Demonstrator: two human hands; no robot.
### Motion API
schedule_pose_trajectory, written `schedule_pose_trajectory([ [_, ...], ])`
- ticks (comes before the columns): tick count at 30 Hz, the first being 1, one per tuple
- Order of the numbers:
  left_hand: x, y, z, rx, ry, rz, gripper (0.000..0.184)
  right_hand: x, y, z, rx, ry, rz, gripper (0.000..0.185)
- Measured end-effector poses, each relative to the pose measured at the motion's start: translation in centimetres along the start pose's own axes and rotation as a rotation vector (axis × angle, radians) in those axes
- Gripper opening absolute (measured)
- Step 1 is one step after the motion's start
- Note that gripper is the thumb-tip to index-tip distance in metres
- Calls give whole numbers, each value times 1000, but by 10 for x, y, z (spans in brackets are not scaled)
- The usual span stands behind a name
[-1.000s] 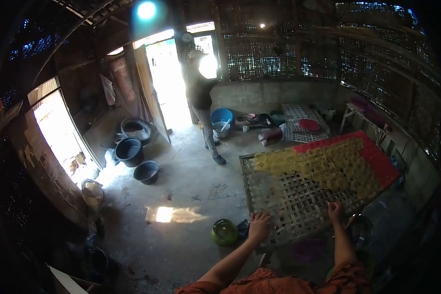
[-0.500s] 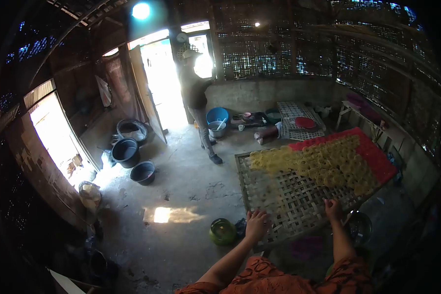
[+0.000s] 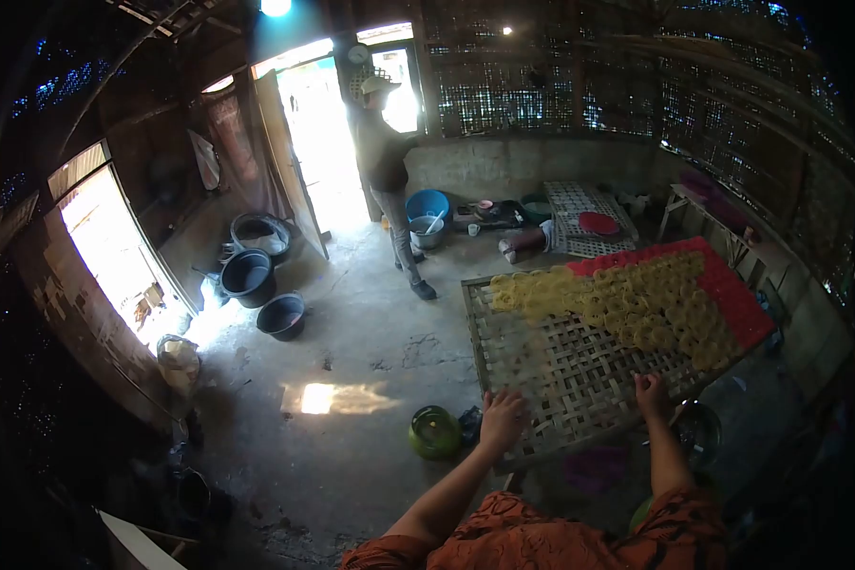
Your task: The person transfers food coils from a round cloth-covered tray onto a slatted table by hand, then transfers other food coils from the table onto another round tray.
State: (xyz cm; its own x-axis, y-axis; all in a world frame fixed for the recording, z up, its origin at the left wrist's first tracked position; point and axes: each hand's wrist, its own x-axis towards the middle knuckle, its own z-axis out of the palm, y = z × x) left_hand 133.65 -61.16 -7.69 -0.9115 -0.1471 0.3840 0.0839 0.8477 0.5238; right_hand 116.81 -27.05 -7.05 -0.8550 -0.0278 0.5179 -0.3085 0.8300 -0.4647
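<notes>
A woven bamboo rack [image 3: 570, 391] stands in front of me, its far part covered by many thin, round yellow pieces [image 3: 603, 302]. Beneath and beyond them shows a red sheet [image 3: 734, 302]. At the rack's near left corner is my left hand [image 3: 504, 420], fingers apart and slightly blurred; whether it touches the weave I cannot tell. Over the near right part is my right hand [image 3: 651, 394], its fingers drawn together. Anything between those fingertips is too small to make out.
A green gas cylinder [image 3: 435, 433] stands on the floor left of the rack. Dark tubs [image 3: 280, 316] lie farther left. Another person [image 3: 387, 171] stands near the bright doorway, by a blue basin [image 3: 428, 203]. A second woven rack [image 3: 589, 211] lies at the back.
The camera view has shifted slightly. My left hand has moved a little up and right, and my right hand's fingers have drawn in slightly. The yellow pieces look unchanged.
</notes>
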Motion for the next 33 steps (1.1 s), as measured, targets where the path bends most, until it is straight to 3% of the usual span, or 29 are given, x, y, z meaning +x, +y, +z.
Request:
schedule_pose_trajectory([
  [5, 1, 0, 1, -5, 74, 37, 25, 1, 5, 3, -4, -18, 20, 35],
  [20, 0, 0, 1, -4, 61, 30, 27, -3, 5, 5, -61, 32, 2, 36],
  [22, 1, 0, -1, 8, -52, -28, 32, -1, 7, 6, -52, 8, 13, 36],
  [33, 2, 0, 2, -16, 23, 7, 27, 1, 3, 2, -3, 1, 14, 34],
])
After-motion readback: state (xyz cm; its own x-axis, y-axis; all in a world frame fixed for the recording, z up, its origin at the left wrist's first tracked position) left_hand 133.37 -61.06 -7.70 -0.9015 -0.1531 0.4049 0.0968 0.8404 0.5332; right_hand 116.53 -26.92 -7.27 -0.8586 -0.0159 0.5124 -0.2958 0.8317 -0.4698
